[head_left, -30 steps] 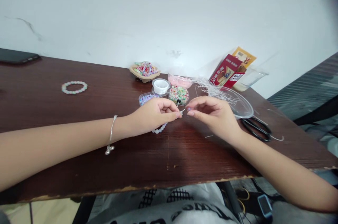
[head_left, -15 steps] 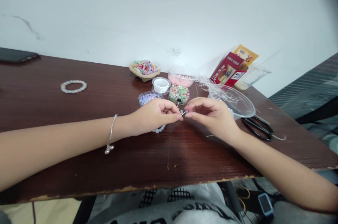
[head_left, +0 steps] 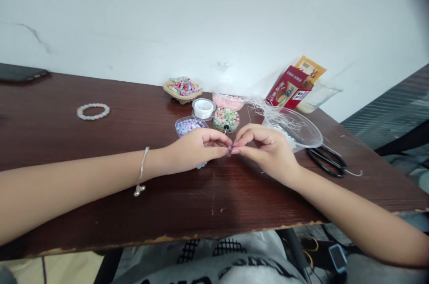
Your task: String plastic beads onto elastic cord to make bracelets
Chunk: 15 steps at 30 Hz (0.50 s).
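Over the table, my left hand (head_left: 197,148) and my right hand (head_left: 268,148) meet fingertip to fingertip. A small purple bead (head_left: 231,147) is pinched in my right fingers, right against the left fingertips. My left thumb and forefinger are closed on a thin cord, whose end is now hidden at the bead. Below my left hand, part of a strand of pale bluish beads (head_left: 202,164) shows; the rest is covered. Just behind the fingers, a small black piece (head_left: 226,127) sits on the cord by a tub of multicoloured beads (head_left: 226,119).
Behind my hands stand a tub of purple beads (head_left: 187,126), a white cord spool (head_left: 203,108), pink beads (head_left: 231,102) and a bead-filled dish (head_left: 182,89). Rightward are a clear lid (head_left: 315,141), black-handled scissors (head_left: 326,162) and a red box (head_left: 290,85). A bead bracelet (head_left: 93,111) lies left.
My hands have come together. The purple bead in my right fingers has moved left to the left fingertips, and the bit of cord between the hands is no longer visible.
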Motion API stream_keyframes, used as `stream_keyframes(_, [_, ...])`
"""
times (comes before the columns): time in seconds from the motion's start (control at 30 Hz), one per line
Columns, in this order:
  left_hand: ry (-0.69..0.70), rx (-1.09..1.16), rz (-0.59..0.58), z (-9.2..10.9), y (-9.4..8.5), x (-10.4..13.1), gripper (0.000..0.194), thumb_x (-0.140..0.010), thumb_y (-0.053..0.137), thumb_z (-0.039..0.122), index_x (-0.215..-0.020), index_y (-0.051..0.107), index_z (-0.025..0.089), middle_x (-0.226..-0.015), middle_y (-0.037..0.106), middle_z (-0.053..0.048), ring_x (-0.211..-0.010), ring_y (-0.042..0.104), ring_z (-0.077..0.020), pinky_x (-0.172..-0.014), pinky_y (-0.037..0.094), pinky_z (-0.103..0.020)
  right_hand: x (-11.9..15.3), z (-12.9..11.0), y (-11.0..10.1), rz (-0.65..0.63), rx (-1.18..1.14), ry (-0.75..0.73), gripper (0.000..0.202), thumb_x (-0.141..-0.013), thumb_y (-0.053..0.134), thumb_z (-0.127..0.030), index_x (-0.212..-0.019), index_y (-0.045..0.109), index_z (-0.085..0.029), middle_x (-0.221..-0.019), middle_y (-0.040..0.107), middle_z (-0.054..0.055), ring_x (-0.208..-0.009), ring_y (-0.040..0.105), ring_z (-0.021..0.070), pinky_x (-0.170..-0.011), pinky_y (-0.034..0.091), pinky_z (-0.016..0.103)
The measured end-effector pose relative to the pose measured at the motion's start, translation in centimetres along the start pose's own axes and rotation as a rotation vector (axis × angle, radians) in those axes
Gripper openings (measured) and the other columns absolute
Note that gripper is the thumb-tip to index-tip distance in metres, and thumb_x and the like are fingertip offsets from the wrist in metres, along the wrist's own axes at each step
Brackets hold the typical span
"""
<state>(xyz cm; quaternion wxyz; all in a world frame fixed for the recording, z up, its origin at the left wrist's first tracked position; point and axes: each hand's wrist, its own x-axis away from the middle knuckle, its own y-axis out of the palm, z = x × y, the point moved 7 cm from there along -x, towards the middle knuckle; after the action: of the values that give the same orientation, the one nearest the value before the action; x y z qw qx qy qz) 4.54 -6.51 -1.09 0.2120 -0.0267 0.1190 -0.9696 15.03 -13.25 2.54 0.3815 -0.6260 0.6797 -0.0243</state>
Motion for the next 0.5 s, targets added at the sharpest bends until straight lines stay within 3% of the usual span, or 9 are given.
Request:
stream_keyframes(0.07, [0.031,-0.002,-0.023,0.3,0.0,0.0,0.026,-0.080,0.060,0.029,-0.101,0.064,0.014,-0.091,0.068,-0.003,-0.079,0.059,-0.0119,-0.072,0.046,-0.023,0.0,-0.5,-0.2,0.050,0.085,-0.043,0.005,-0.074,0.073,-0.017,-0.073,0.068,-0.018,-0.084,0.058,0.002,-0.080,0.057,0.0133,-0.076,0.047,0.029])
stream_keyframes(0.17, [0.049,-0.066,-0.019,0.5,-0.3,0.0,0.021,-0.083,0.059,0.033,-0.089,0.067,0.014,-0.084,0.068,-0.002,-0.075,0.059,-0.0110,-0.073,0.046,-0.023,-0.2,-1.4,-0.9,0.110,0.184,-0.086,0.004,-0.075,0.072,-0.022,-0.075,0.069,-0.020,-0.085,0.054,0.003,-0.082,0.056,0.0150,-0.077,0.047,0.030])
stream_keyframes(0.3, [0.106,0.111,0.112,1.3,-1.3,0.1,0.017,-0.085,0.059,0.030,-0.081,0.061,0.013,-0.082,0.067,-0.002,-0.080,0.060,-0.0105,-0.079,0.046,-0.024,-1.4,-2.3,-4.5,0.088,0.453,-0.094,0.011,-0.081,0.065,-0.029,-0.089,0.068,-0.022,-0.090,0.063,0.005,-0.083,0.059,0.0186,-0.076,0.046,0.034])
stream_keyframes(0.37, [0.186,0.253,0.187,2.7,-1.9,0.6,0.015,-0.086,0.057,0.029,-0.081,0.057,0.014,-0.078,0.065,-0.001,-0.079,0.061,-0.0109,-0.079,0.047,-0.025,-2.2,-0.7,-7.7,0.038,0.684,0.072,0.011,-0.079,0.065,-0.029,-0.086,0.069,-0.021,-0.081,0.066,0.005,-0.072,0.059,0.0188,-0.067,0.045,0.034])
stream_keyframes(0.43, [0.280,0.354,0.238,4.6,-2.3,1.4,0.013,-0.086,0.057,0.028,-0.080,0.055,0.016,-0.072,0.061,0.002,-0.074,0.061,-0.0104,-0.075,0.048,-0.025,-2.3,2.5,-10.7,-0.071,0.863,0.355,0.004,-0.072,0.070,-0.024,-0.071,0.070,-0.020,-0.064,0.064,0.003,-0.055,0.055,0.0163,-0.056,0.041,0.031])
stream_keyframes(0.5, [0.333,0.397,0.256,6.2,-2.4,2.2,0.011,-0.086,0.058,0.027,-0.081,0.055,0.017,-0.067,0.057,0.003,-0.066,0.058,-0.0092,-0.068,0.048,-0.024,-1.7,5.6,-10.7,-0.377,0.833,0.481,0.006,-0.065,0.071,-0.015,-0.065,0.070,-0.020,-0.060,0.064,0.001,-0.051,0.054,0.0147,-0.050,0.038,0.028])
